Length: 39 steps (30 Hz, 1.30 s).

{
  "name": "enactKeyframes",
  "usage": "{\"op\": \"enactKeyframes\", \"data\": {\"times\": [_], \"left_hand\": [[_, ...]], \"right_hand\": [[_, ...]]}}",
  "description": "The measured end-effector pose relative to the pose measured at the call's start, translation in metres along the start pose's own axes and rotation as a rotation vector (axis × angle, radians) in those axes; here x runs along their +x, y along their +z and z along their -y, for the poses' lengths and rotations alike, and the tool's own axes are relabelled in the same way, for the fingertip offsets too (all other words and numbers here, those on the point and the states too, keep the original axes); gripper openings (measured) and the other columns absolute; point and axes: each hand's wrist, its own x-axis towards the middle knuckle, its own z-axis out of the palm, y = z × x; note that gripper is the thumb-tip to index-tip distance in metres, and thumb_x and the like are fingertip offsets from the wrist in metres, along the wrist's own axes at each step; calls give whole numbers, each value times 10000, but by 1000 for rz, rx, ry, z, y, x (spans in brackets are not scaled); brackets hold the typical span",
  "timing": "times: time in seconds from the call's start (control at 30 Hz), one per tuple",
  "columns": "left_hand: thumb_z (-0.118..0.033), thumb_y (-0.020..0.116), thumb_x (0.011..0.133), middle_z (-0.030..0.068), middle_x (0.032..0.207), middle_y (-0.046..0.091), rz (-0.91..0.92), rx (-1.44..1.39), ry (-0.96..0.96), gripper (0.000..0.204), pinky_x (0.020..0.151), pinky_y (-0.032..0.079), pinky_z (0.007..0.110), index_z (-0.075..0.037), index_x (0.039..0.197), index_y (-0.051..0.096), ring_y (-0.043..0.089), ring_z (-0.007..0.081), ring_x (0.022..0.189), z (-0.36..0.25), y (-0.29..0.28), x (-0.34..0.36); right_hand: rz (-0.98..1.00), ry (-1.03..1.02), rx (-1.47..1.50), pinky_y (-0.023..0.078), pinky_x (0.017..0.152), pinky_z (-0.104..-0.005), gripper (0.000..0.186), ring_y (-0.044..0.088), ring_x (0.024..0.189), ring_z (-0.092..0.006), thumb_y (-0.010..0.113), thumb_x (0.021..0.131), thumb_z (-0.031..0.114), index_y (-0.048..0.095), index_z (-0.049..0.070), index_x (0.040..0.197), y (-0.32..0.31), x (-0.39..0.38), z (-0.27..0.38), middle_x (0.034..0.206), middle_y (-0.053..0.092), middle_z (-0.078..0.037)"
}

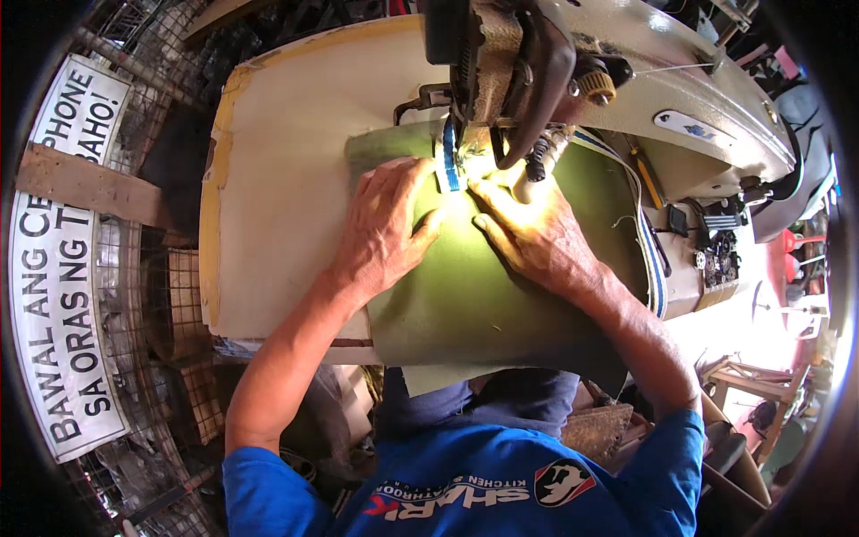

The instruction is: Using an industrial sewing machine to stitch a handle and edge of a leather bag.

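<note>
A sheet of green fabric lies under the head of a beige sewing machine, lit brightly near the needle area. On the fabric, a short blue-and-white striped webbing strap runs up beneath the machine's presser parts. My left hand rests flat on the fabric to the strap's left, its fingertips close to the strap's edge. From the other side, my right hand lies on the fabric with fingers extended, the index fingertip beside the strap's lower end. The needle itself is hard to make out.
A pale tabletop with a taped edge extends to the left. More striped webbing curves down the right side. Near the machine arm lies a yellow-handled tool. A wire grid and a printed sign stand at far left.
</note>
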Motion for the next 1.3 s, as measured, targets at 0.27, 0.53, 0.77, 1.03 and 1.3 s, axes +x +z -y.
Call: {"op": "enactKeyframes", "data": {"times": [0.27,0.53,0.77,1.03,1.3], "left_hand": [[-159,714,823,135,1198,593,54,36,116,370,1002,407,429,-29,1147,592,554,300,1154,3,-4,7],[-134,673,834,102,1202,595,78,127,65,315,1016,387,421,-34,1128,617,527,286,1184,-8,-8,6],[-106,630,852,119,1255,599,182,149,216,345,1072,364,470,-10,1184,633,515,285,1233,-5,-9,10],[-157,567,900,136,1311,560,276,186,273,385,1141,309,498,-3,1252,593,474,311,1282,1,-11,13],[-169,554,910,137,1320,554,281,186,264,386,1149,299,509,1,1255,590,470,302,1291,0,-10,12]], "right_hand": [[-57,-65,-77,466,739,-450,387,573,828,-335,633,830,137,600,-2,1190,0,8,3,847,603,-147],[-80,-63,-55,467,748,-447,368,572,843,-335,647,824,145,625,8,1165,2,6,2,867,615,-142],[-126,-77,-42,472,693,-449,324,573,813,-339,629,833,125,638,12,1136,1,8,2,821,606,-146],[-49,-51,-76,459,646,-463,242,565,767,-358,583,872,126,635,7,1076,0,7,3,784,602,-157],[-90,-30,-54,456,688,-461,252,572,817,-347,579,866,127,624,-2,1078,3,8,2,821,606,-169]]}}
